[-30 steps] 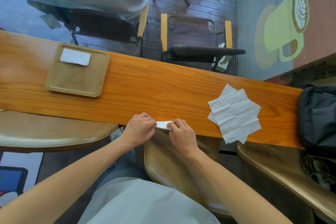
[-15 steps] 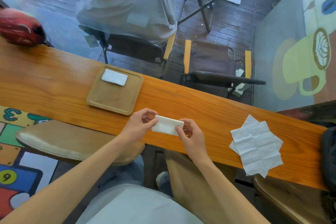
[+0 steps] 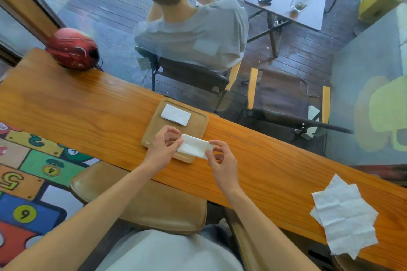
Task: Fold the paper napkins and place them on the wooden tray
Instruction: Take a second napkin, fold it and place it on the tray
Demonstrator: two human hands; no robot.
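Note:
A folded white napkin is held over the near right corner of the wooden tray. My left hand pinches its left end and my right hand pinches its right end. Another folded napkin lies flat at the far side of the tray. A loose stack of unfolded white napkins lies on the counter at the far right, near the front edge.
The long wooden counter runs from upper left to lower right. A red helmet sits at its far left end. Tan stools stand below the near edge. Beyond a glass pane, a person sits on a chair.
Both hands have carried the folded napkin from the counter's near edge leftward to above the tray. The view has swung left and up, which brings the helmet and the seated person into sight.

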